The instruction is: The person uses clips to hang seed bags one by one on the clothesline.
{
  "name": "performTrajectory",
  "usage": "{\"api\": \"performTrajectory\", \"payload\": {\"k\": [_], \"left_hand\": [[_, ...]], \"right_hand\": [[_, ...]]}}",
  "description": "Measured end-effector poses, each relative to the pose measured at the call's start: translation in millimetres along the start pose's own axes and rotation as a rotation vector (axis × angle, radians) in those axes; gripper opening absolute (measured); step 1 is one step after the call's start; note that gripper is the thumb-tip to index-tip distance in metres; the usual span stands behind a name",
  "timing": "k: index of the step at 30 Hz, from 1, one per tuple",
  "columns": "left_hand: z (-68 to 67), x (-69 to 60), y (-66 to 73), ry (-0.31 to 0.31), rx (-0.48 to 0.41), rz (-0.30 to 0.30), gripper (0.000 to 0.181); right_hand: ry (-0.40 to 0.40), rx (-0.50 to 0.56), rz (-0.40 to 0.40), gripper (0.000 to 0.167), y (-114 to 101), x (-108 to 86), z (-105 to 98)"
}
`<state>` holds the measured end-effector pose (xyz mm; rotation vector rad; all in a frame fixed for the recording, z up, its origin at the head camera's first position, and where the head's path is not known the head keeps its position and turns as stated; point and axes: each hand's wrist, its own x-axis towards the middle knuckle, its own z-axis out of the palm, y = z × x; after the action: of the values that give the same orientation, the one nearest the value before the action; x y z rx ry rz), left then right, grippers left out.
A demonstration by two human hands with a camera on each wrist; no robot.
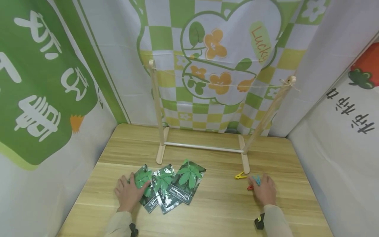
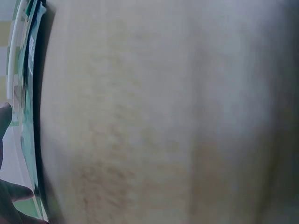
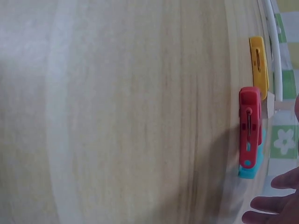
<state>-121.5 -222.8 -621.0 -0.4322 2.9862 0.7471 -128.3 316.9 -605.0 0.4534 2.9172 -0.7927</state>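
Three dark green packets with leaf pictures overlap on the wooden table: a left packet [image 1: 142,179], a middle packet [image 1: 163,184] and a right packet [image 1: 189,181]. My left hand [image 1: 129,192] is at the left packet's left side, thumb and fingers apart, thumb over the packet; whether it touches is unclear. Three clothespins lie to the right: yellow [image 1: 240,175], red [image 3: 250,128] and blue [image 3: 247,171]. Over the red and blue ones hovers my right hand [image 1: 264,191], fingers spread and apart from them in the right wrist view.
Behind the packets stands a wooden frame [image 1: 157,98] with a thin string [image 1: 219,84] between its two posts. A white rod [image 1: 204,146] joins its feet near the table's back. Printed curtains [image 1: 231,49] enclose the table [image 1: 219,210].
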Motion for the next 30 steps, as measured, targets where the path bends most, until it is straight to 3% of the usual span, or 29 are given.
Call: {"api": "performTrajectory", "payload": {"k": [7,13,22,30], "left_hand": [[1.9,1.2,-4.5,0.006,0.006,-0.005,0.101],[3.4,0.8,-5.5,0.006,0.024,-0.005,0.103],[2.7,-1.0,-1.6,0.078,0.085,0.0,0.099],[-1.7,-2.6,1.9,0.089,0.121,-0.074,0.105]], "right_hand": [[-0.014,-0.009,0.05,0.096,4,2.6,3],[0.005,0.011,0.067,0.082,0,4.6,3],[0.088,0.013,0.113,0.064,-6,5.7,6],[0.149,0.009,0.126,0.055,-6,7.4,7]]}}
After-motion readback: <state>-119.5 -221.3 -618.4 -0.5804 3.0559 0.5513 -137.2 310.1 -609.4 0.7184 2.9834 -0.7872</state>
